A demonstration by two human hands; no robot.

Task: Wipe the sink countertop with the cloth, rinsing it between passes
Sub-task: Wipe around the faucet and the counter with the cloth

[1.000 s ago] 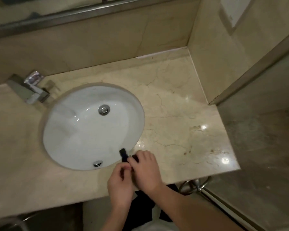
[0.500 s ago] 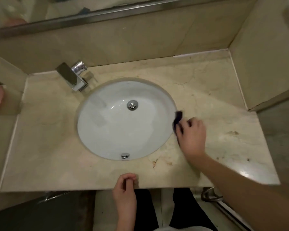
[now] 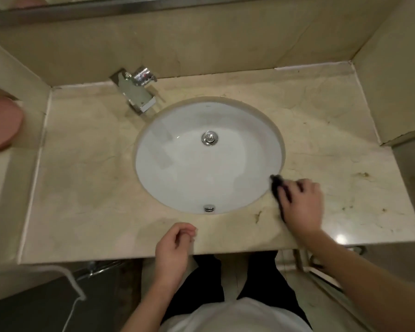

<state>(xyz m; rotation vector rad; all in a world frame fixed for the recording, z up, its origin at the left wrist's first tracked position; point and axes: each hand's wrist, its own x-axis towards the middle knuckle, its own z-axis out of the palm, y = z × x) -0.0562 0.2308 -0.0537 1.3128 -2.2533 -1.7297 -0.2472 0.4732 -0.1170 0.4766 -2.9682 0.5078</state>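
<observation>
fingers (image 3: 289, 191) of the right hand (image 3: 302, 204) curl over a dark cloth (image 3: 277, 185), pressing it onto the beige marble countertop (image 3: 333, 140) just beside the right rim of the white oval sink basin (image 3: 177, 168). left hand (image 3: 173, 252) hangs at the counter's front edge, fingers loosely curled, holding nothing. chrome faucet (image 3: 139, 92) stands behind the basin, brown stains (image 3: 363, 174) far right.

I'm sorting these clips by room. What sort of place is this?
Most likely a bathroom: a white oval basin set under a beige marble countertop, a chrome square tap behind it, and a mirror's edge above.
</observation>
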